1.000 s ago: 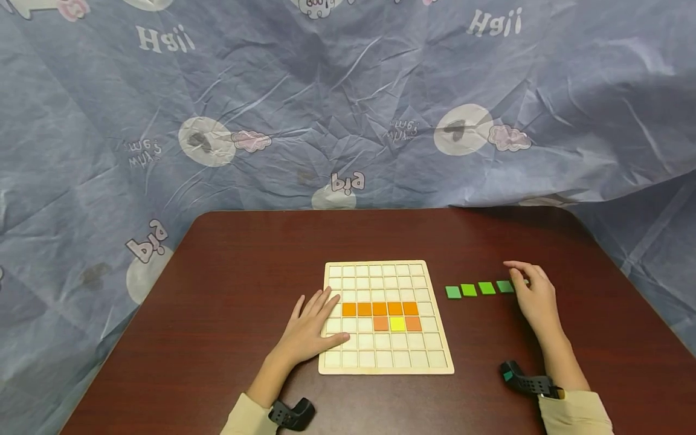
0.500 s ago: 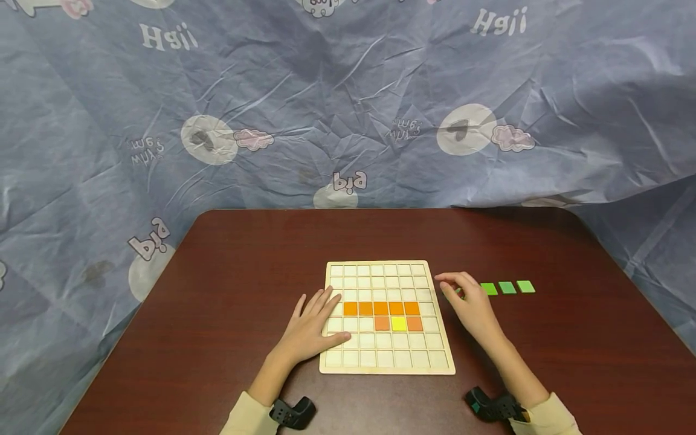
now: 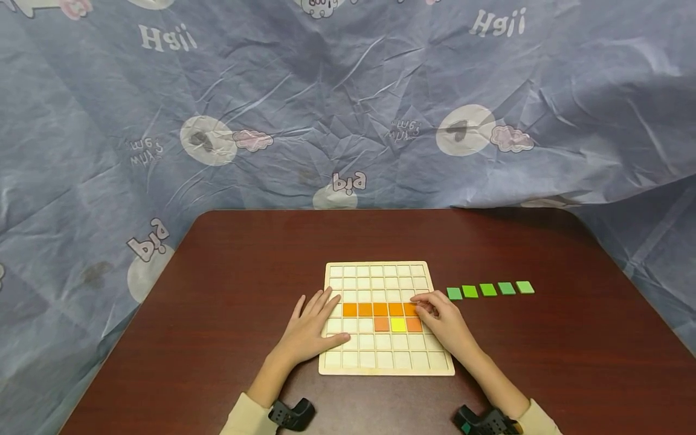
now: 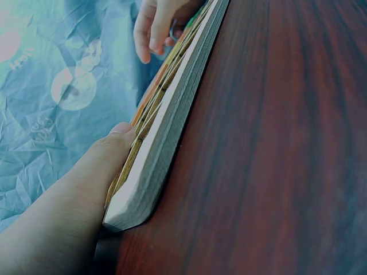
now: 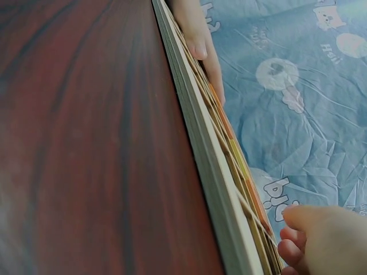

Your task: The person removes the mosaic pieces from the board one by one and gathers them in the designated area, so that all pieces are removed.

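A pale wooden grid board (image 3: pixel 387 370) lies on the table. A row of orange tiles (image 3: pixel 365 310) crosses its middle, with a yellow tile (image 3: pixel 399 325) between two lighter orange tiles (image 3: pixel 382 325) just below. My left hand (image 3: pixel 307 332) rests spread over the board's left edge, thumb on its cells; the left wrist view shows this thumb (image 4: pixel 109 149) at the rim. Over the board's right side is my right hand (image 3: pixel 443 320), fingers bent, fingertips right at the last orange tile of the upper row. No tile shows between its fingers.
To the right of the board, several green tiles (image 3: pixel 488 290) lie in a spaced row on the dark reddish-brown table (image 3: pixel 217 272). A grey-blue printed cloth (image 3: pixel 326 109) hangs behind the table. Black straps with cameras (image 3: pixel 293 415) are on both wrists.
My right hand has moved left from the far end of the green tile row to the board's right side, uncovering the whole row. The left hand has stayed in place.
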Motion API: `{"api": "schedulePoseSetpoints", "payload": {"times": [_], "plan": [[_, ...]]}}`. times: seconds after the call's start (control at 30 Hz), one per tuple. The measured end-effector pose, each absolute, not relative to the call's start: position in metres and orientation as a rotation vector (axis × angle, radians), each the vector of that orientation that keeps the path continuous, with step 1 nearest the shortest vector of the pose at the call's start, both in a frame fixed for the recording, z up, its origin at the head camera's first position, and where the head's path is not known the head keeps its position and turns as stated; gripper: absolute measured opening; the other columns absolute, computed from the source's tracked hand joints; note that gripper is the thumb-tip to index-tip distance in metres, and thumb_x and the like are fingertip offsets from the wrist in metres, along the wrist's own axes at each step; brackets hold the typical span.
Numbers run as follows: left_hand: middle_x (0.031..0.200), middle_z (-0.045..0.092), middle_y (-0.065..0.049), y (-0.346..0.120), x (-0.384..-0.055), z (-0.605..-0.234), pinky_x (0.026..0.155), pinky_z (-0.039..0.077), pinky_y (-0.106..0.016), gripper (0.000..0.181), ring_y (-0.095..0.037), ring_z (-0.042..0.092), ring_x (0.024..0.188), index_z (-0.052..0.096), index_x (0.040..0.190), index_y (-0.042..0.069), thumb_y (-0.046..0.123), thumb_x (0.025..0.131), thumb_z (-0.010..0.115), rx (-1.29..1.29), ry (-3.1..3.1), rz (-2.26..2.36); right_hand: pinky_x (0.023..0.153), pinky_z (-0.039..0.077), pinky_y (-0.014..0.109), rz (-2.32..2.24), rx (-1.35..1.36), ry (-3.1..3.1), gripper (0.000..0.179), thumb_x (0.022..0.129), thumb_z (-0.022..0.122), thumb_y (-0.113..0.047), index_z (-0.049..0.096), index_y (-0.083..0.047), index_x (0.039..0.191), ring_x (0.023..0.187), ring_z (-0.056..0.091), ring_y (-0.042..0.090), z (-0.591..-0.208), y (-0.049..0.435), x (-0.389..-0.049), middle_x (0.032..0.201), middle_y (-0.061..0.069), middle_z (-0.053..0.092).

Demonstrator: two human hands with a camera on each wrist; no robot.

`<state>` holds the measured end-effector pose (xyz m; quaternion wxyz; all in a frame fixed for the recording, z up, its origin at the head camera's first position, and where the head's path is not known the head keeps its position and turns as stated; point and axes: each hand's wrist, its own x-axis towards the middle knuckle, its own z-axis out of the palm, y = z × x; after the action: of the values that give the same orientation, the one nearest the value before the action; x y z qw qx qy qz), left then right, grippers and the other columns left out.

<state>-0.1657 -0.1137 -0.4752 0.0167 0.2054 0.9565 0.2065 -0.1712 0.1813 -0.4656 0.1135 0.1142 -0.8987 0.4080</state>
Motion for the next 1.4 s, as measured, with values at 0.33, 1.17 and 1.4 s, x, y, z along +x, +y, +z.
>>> {"api": "schedulePoseSetpoints", "payload": {"times": [0.33, 1.17, 1.4], "plan": [[0.154, 0.012, 0.003, -0.1164, -0.1648, -0.4759, 0.113, 0.001, -0.049, 0.083, -0.017, 0.012, 0.142, 0.019, 0.146, 0.028, 0.07, 0.079, 0.044, 0.631, 2.985, 0.641, 0.064, 0.042, 0.017, 1.133, 0.36, -2.696, 0.019, 0.082, 0.067, -0.012, 0.067, -0.014, 0.101, 0.074, 0.045, 0.003, -0.4707, 0.179, -0.1734, 0.089, -0.004, 0.054], [0.154, 0.013, 0.003, -0.1135, -0.166, -0.4758, 0.113, 0.001, -0.05, 0.084, -0.017, 0.013, 0.142, 0.02, 0.146, 0.027, 0.069, 0.078, 0.045, 0.62, 2.984, 0.628, 0.067, 0.042, 0.018, 1.124, 0.339, -2.764, 0.021, 0.083, 0.066, -0.014, 0.068, -0.015, 0.104, 0.076, 0.048, 0.005, -0.4697, 0.1819, -0.1728, 0.097, -0.001, 0.054], [0.154, 0.014, 0.002, -0.1129, -0.1656, -0.4742, 0.113, 0.002, -0.05, 0.083, -0.018, 0.014, 0.142, 0.022, 0.146, 0.026, 0.068, 0.078, 0.046, 0.629, 2.981, 0.635, 0.065, 0.041, 0.019, 1.112, 0.346, -2.753, 0.02, 0.082, 0.066, -0.013, 0.067, -0.015, 0.102, 0.076, 0.046, 0.005, -0.4686, 0.182, -0.1713, 0.097, -0.001, 0.054]]}}
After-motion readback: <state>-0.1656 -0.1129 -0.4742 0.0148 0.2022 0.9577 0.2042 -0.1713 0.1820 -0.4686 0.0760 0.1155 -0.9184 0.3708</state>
